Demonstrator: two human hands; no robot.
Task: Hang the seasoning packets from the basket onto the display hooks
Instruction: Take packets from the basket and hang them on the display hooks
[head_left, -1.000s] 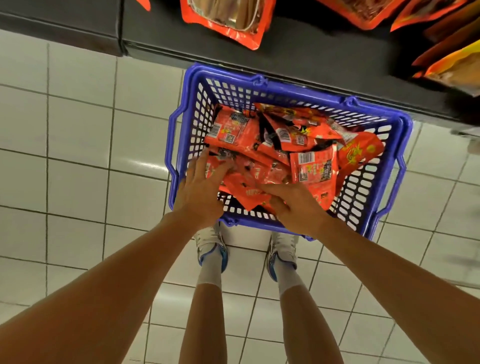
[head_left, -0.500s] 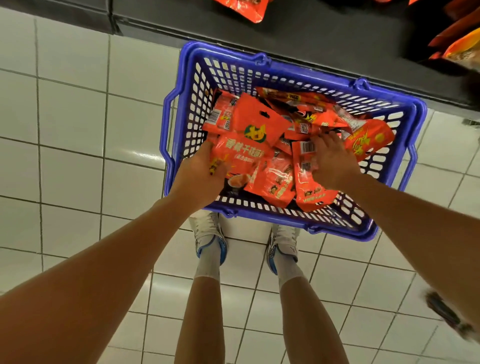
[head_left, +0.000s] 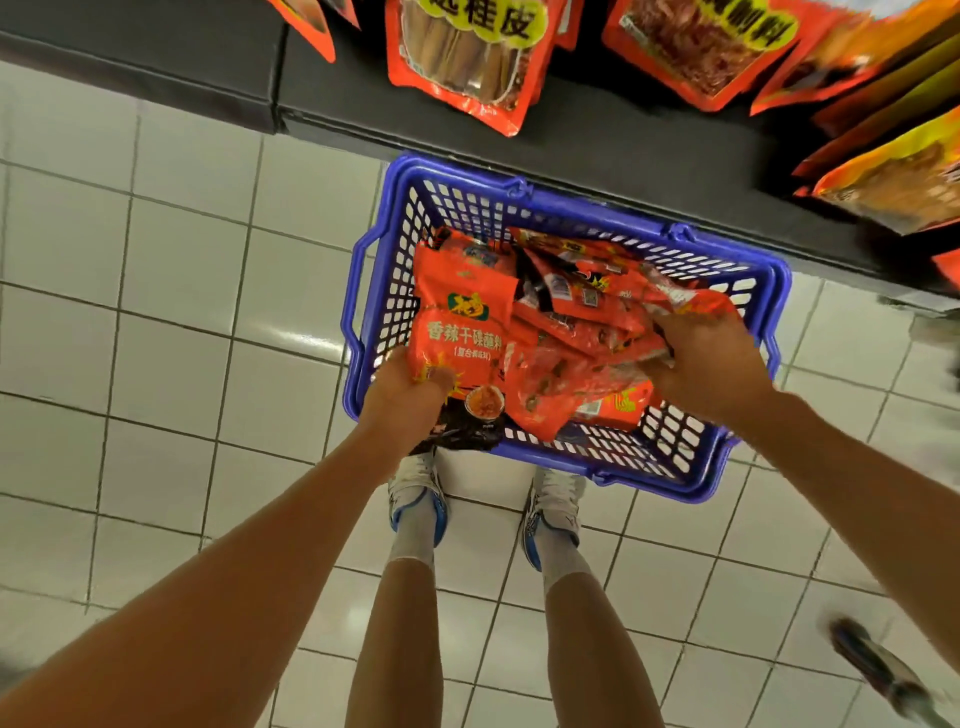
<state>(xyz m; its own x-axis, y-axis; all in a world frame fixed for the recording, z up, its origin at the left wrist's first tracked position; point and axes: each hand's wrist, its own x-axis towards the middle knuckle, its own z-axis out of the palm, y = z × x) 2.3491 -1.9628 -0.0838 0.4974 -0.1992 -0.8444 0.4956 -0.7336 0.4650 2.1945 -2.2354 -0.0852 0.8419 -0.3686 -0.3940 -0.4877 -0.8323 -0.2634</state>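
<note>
Over one blue basket (head_left: 769, 291) on the floor, the left hand (head_left: 410, 387) pinches one packet (head_left: 462, 322) while the right hand (head_left: 706, 358) grips perhaps several more from the heap (head_left: 587, 332).

Bright, even overhead light across the white floor tiles (head_left: 171, 291), with a soft glare patch on the tile just left of the blue basket (head_left: 566, 208) and only faint shadows under its near rim. Dim and murky behind the basket, along the dark shelf base (head_left: 597, 140). Sharp at the basket and packets (head_left: 462, 317), motion-smeared at the right hand (head_left: 711, 364) and far to the basket's lower right, with wide-angle bending of tile lines toward the edges.
</note>
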